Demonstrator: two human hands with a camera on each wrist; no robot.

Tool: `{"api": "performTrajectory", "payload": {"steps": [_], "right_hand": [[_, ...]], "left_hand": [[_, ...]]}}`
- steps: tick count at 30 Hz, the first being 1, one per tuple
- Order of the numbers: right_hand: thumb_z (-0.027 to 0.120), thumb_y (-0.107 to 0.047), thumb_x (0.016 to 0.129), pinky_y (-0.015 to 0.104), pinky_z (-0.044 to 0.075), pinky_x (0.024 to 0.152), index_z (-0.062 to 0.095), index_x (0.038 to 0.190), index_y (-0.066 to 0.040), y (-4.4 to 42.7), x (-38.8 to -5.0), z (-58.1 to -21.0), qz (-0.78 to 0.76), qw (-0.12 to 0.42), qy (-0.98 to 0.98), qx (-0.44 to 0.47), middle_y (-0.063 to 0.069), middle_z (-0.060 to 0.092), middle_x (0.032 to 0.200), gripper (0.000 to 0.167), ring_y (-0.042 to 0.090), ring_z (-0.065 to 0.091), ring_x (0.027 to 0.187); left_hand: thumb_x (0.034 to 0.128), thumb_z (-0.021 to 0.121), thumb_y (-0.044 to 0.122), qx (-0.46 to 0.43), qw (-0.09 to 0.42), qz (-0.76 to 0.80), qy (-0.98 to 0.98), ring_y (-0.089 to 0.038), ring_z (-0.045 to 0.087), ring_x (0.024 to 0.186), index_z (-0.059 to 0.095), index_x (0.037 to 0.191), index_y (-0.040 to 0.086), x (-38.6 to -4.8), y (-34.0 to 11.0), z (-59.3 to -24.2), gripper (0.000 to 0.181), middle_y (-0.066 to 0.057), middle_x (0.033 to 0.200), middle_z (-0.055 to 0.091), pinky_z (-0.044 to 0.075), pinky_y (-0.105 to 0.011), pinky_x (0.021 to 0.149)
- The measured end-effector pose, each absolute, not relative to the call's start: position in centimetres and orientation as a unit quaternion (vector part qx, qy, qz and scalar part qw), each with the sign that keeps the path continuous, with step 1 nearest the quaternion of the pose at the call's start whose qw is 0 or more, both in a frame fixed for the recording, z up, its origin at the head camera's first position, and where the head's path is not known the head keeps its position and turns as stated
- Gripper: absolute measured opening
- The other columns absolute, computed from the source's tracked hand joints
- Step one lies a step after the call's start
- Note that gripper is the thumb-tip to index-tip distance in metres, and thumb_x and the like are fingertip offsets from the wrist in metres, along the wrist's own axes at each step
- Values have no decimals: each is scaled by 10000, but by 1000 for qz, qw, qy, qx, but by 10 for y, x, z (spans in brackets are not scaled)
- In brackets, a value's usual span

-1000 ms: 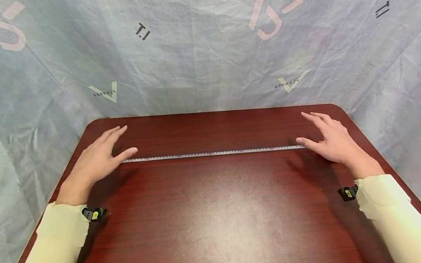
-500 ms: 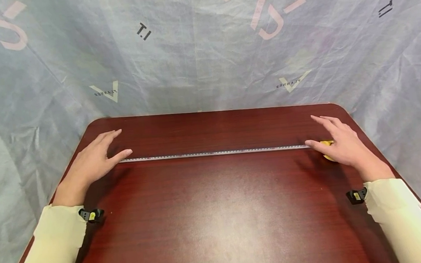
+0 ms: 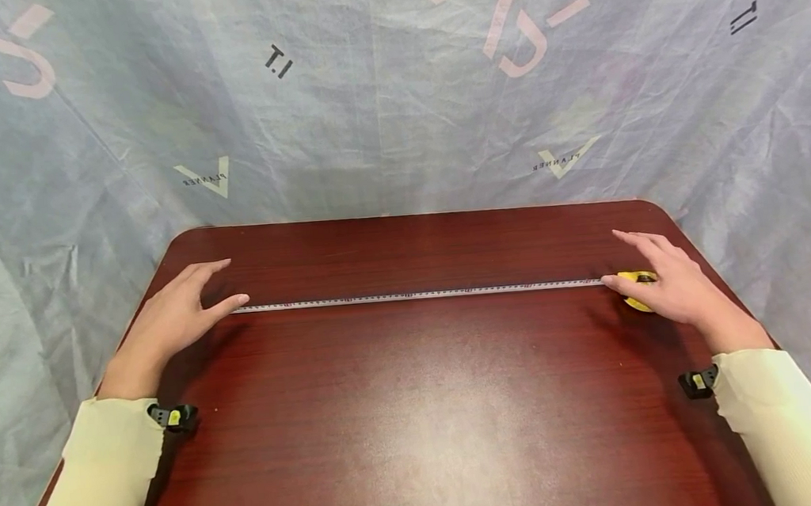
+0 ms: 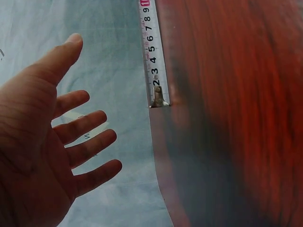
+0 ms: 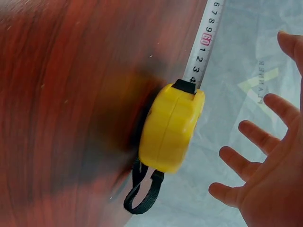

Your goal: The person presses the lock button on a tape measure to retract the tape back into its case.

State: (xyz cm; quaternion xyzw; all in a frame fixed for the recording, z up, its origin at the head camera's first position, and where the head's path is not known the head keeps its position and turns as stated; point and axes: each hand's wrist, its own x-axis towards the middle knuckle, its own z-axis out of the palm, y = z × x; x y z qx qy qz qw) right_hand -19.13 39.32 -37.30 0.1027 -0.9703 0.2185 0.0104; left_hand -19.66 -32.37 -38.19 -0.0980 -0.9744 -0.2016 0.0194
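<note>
Tape blade [image 3: 409,295] stretched nine to three o'clock across table [image 3: 418,411], presumably held extended by locked yellow case [image 5: 173,127] at three; left hand [image 3: 170,315], right hand [image 3: 676,283] held well apart, nothing gripped.

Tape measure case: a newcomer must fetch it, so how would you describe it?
On the dark red table, follow the white strip to the end by the right hand. The tape measure case sits there, rounded, with a black strap; bright yellow sets it apart from strip and table.
</note>
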Motion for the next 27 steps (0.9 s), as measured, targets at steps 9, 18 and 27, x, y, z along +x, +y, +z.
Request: {"api": "performTrajectory", "payload": {"steps": [9,18,27], "right_hand": [[744,-427,944,746,276,1001,261,1650,-212,401,-191,-380,232,9,-967,100,278,277,1596,882,540,278,1410],[767,-399,931,736,287,1013,276,1644,-179,406,-190,-386,245,7,-964,102,297,293,1572,894,511,289,1416],[779,-379,928,736,302,996,280,1642,-159,411,-189,-392,252,7,-962,107,321,303,1554,899,530,326,1385]], "left_hand": [[931,681,615,-89,15,-208,-974,-471,378,1407,417,1561,64,-197,-327,-387,877,-260,1564,390,314,-675,1068],[922,718,580,-83,5,-216,-973,-443,421,1386,435,1557,91,-197,-330,-392,850,-237,1544,433,332,-669,1057],[943,730,510,-87,2,-212,-973,-453,450,1361,451,1548,87,-196,-331,-398,789,-251,1496,488,346,-676,1036]]}}
